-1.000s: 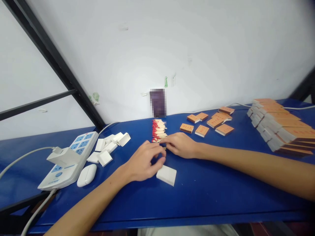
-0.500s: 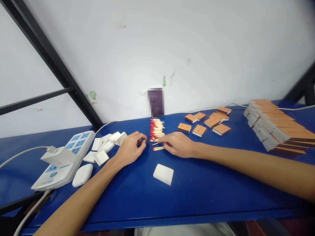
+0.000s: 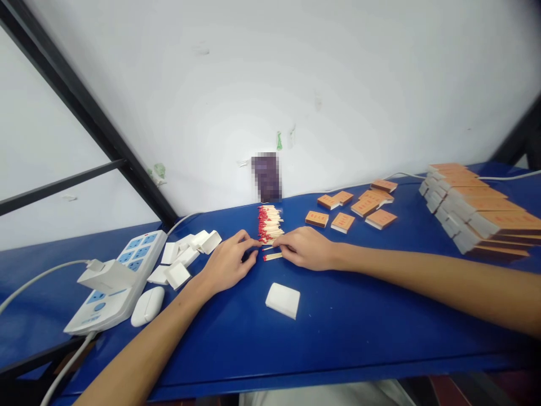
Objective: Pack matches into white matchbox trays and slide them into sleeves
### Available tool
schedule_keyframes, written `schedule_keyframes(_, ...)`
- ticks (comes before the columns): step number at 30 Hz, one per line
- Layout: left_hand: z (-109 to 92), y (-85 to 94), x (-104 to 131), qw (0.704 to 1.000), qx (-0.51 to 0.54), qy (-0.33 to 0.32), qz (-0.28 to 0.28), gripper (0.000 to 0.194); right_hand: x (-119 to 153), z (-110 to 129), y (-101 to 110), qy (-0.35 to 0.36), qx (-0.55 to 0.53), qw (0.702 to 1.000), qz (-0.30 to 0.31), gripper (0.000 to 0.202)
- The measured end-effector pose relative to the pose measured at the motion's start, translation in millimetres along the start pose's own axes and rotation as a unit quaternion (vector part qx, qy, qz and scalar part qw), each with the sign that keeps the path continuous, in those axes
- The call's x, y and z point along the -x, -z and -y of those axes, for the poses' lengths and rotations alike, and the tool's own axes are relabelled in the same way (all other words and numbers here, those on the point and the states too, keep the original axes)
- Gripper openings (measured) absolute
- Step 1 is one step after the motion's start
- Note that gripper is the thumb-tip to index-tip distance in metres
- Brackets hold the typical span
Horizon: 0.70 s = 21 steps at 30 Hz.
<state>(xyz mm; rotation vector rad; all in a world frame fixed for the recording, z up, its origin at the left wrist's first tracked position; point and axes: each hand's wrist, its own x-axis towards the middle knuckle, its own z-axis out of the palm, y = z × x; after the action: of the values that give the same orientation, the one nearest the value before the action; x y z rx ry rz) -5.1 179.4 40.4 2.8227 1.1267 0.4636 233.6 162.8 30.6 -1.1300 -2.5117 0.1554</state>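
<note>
At the left end of the blue tabletop (image 3: 338, 338) lie the power strip (image 3: 122, 282) and, beside it, the white case (image 3: 147, 306). Next come the empty white trays (image 3: 177, 274), heaped together.

The left hand (image 3: 228, 260) has its thumb and forefinger parted, holding nothing that shows, the forefinger's tip just beside the red heads.

The few matches (image 3: 273, 256) lie mid-width on the tabletop, between the two hands and just on the front-edge side of the pile (image 3: 270, 225). Their long axis runs left to right, heads left, pale ends toward the right hand (image 3: 310, 248), which is the nearer. They look thin, straight and pale; the pile's ends are uneven. Nearer the front edge sits a white box (image 3: 283, 300), slightly skewed.

The right hand's fingers are bent down over the pale ends; whether they pinch one, I cannot tell.

Beyond lie loose orange boxes (image 3: 316, 219), toward the back edge, then the stack (image 3: 486, 208) at the right end.
</note>
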Motion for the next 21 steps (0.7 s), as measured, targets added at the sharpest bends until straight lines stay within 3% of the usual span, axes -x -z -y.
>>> schedule_keyframes(5,-1.7,-0.2,0.3,1.0,0.007,0.002,-0.004,0.028,0.2,-1.2,-2.0,-0.008,0.014,1.0,-0.008,0.038)
schedule_keyframes(21,-2.7,4.7,0.2,0.999,0.037,0.02,0.027,0.027,1.3,0.0,1.2,0.012,-0.002,1.0,-0.009,0.021)
